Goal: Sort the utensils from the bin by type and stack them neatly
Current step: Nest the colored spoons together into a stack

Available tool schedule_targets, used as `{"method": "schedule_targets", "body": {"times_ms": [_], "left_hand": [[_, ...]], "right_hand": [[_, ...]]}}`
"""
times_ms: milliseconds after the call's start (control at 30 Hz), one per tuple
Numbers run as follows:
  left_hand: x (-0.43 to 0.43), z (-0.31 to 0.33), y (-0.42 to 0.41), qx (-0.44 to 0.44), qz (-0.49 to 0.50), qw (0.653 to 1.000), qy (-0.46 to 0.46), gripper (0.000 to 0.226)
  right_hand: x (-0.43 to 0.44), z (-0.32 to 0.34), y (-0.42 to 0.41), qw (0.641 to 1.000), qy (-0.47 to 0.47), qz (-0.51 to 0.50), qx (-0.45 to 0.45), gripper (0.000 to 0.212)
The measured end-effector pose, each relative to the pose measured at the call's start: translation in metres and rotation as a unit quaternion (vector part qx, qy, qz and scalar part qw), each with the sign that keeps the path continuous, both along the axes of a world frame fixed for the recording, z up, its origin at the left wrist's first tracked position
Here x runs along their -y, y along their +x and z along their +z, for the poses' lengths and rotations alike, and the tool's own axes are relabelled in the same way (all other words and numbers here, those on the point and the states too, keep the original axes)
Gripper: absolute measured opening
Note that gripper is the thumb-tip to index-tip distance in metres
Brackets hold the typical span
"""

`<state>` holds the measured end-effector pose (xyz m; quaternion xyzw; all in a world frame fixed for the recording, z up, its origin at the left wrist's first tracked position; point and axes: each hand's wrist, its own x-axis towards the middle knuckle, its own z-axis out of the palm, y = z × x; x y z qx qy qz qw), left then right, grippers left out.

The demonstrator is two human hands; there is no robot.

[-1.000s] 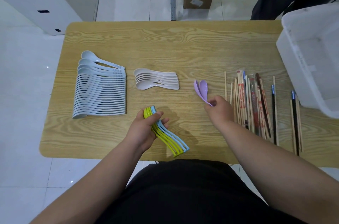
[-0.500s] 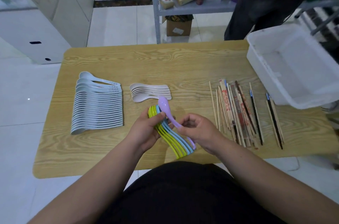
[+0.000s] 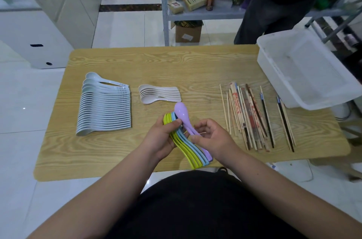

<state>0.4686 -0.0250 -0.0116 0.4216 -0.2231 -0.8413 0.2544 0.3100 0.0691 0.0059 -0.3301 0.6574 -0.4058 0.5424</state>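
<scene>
Head cam: the left hand is wrapped around a nested stack of curvy plastic spoons, lime green ones on the outside and light blue ones next to them. Thumb's clamped across the bowls, and the handles fan out toward the near table edge. The right hand is pinching the handle of a purple spoon, fingers curled, laying it against the blue side of the stack with its bowl poking up past the others. It's all held just above the front middle of the table.

Already sorted on the wood: a long, neat row of pale blue spoons on the left, overlapping like shingles with handles pointing right. Just beside it there's a small nest of cream spoons. Over on the right is a loose bunch of chopsticks, mostly bare wood, some with red print, a few dark ones. The white bin sits at the far right corner, hanging off the edge.
</scene>
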Motion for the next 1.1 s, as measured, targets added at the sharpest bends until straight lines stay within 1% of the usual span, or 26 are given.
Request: {"method": "schedule_targets", "body": {"times_ms": [33, 100, 200, 267, 333, 400, 433, 467, 533, 700, 800, 867, 933, 1033, 1100], "left_hand": [[-0.002, 0.001, -0.003, -0.001, -0.002, 1.0, -0.003, 0.034], [-0.003, 0.003, -0.011, -0.002, -0.003, 1.0, -0.012, 0.037], [-0.004, 0.007, -0.028, -0.018, 0.021, 1.0, -0.005, 0.034], [-0.005, 0.007, -0.04, -0.025, 0.047, 0.999, 0.012, 0.034], [-0.007, 0.006, -0.051, -0.022, 0.063, 0.998, 0.014, 0.038], [-0.009, 0.005, -0.062, -0.014, 0.066, 0.998, 0.001, 0.039], [-0.01, 0.006, -0.068, -0.008, 0.065, 0.998, -0.009, 0.039], [-0.011, 0.005, -0.074, 0.001, 0.064, 0.998, -0.018, 0.039], [-0.013, 0.006, -0.083, 0.023, 0.065, 0.997, -0.03, 0.039], [-0.017, 0.008, -0.102, 0.067, 0.081, 0.993, -0.054, 0.042], [-0.02, 0.01, -0.11, 0.094, 0.08, 0.99, -0.071, 0.038], [-0.022, 0.011, -0.113, 0.099, 0.076, 0.989, -0.078, 0.033], [-0.023, 0.011, -0.115, 0.096, 0.076, 0.99, -0.072, 0.031], [-0.025, 0.012, -0.116, 0.093, 0.065, 0.992, -0.062, 0.035], [-0.026, 0.012, -0.114, 0.087, 0.05, 0.993, -0.062, 0.04]], "right_hand": [[0.001, 0.001, -0.002, 1.0, -0.006, 0.003, 0.003, 0.028], [0.003, 0.003, -0.008, 1.0, -0.016, 0.007, 0.008, 0.027], [0.006, 0.01, -0.023, 0.999, -0.027, -0.004, -0.02, 0.023], [0.005, 0.012, -0.037, 0.998, -0.036, -0.015, -0.049, 0.026], [0.003, 0.013, -0.052, 0.993, -0.048, 0.009, -0.109, 0.035], [0.003, 0.011, -0.07, 0.976, -0.056, 0.076, -0.196, 0.04], [0.004, 0.01, -0.078, 0.966, -0.054, 0.109, -0.227, 0.038], [0.003, 0.01, -0.084, 0.96, -0.049, 0.134, -0.24, 0.031], [0.002, 0.01, -0.092, 0.961, -0.03, 0.157, -0.227, 0.017], [0.001, 0.009, -0.108, 0.966, -0.006, 0.159, -0.204, 0.019], [0.0, 0.006, -0.115, 0.972, 0.014, 0.153, -0.178, 0.016], [-0.001, 0.005, -0.117, 0.981, 0.022, 0.13, -0.139, 0.011], [-0.002, 0.003, -0.121, 0.989, 0.026, 0.093, -0.109, 0.012], [-0.003, 0.003, -0.129, 0.995, 0.024, 0.026, -0.097, 0.017], [-0.003, 0.002, -0.135, 0.996, 0.01, 0.013, -0.092, 0.018]]}}
